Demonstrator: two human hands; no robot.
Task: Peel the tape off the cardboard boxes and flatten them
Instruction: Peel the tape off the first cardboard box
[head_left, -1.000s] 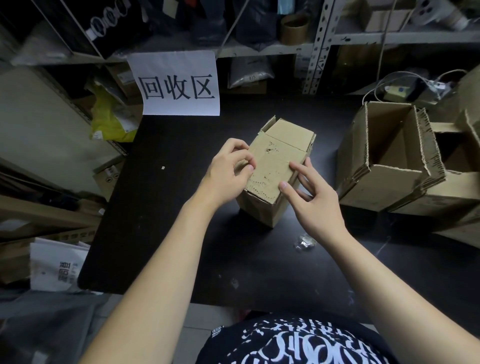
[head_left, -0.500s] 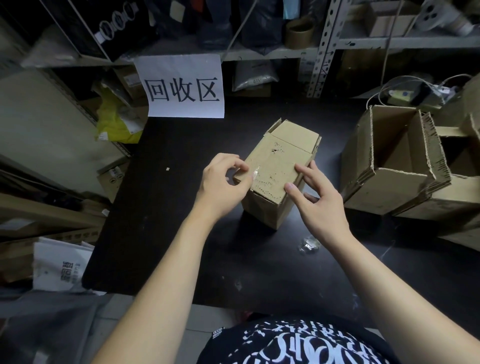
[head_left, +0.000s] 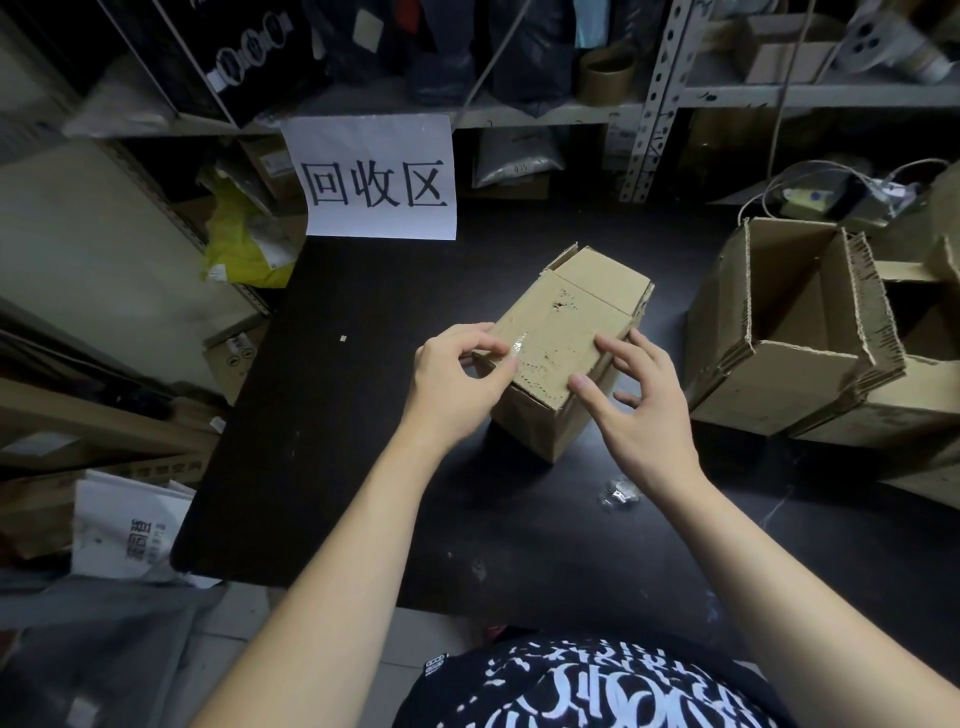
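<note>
At the far left, flat cardboard sheets (head_left: 104, 431) lean beside the black worktop (head_left: 337, 441), and a white paper sign (head_left: 379, 182) hangs from the shelf edge behind it. The left forearm reaches in from the lower left. The left hand (head_left: 457, 384) is curled, knuckles up, at the left side of the small cardboard box (head_left: 571, 322). Its grip is a thumb-and-forefinger pinch on a strip of clear tape (head_left: 517, 347) that lies on the box's top face. The box stands on the middle of the worktop, turned at an angle, its far flap partly raised. The right hand (head_left: 644, 410) comes in from the lower right, its grip released. Its fingers (head_left: 579, 384) are straight and spread, and their tips rest on the near right edge of the box top. A crumpled wad of tape (head_left: 618, 493) lies on the worktop just beside the right wrist. Further right, open boxes (head_left: 795, 332) stand with their flaps up.
</note>
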